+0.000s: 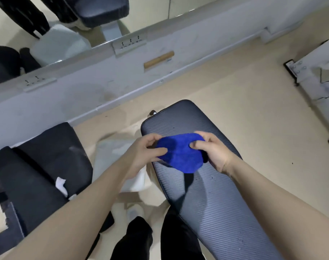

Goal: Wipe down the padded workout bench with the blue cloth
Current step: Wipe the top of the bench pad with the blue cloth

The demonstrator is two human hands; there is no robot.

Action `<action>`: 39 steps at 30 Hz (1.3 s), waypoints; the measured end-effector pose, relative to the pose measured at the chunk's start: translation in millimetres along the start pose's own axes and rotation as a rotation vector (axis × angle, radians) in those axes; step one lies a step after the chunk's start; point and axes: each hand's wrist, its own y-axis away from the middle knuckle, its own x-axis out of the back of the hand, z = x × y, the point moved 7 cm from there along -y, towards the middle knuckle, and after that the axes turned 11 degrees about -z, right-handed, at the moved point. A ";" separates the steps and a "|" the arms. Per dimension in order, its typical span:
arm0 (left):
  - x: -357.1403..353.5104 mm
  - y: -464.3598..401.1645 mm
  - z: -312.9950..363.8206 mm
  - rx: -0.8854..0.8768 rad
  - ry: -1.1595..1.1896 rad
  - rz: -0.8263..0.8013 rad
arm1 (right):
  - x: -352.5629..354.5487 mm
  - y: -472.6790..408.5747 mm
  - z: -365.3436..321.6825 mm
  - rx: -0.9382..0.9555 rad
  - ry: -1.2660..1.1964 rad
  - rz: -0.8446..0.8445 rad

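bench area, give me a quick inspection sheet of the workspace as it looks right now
surface: padded workout bench, dark ribbed pad, a few small specks on it
job's things: blue cloth bunched, held over the far half of the bench; contact with the pad cannot be told
clutter: white cloth on the floor left of the bench; wooden block by the wall
grippers: left hand and right hand both grip the cloth, fingers curled into it
cables: nothing seen
surroundings: beige floor, wall mirror, socket strips, second black bench at left
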 end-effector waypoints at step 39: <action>93.7 -193.4 -87.1 0.601 -1.016 0.320 | 153.7 -213.2 32.1 0.111 1.352 0.506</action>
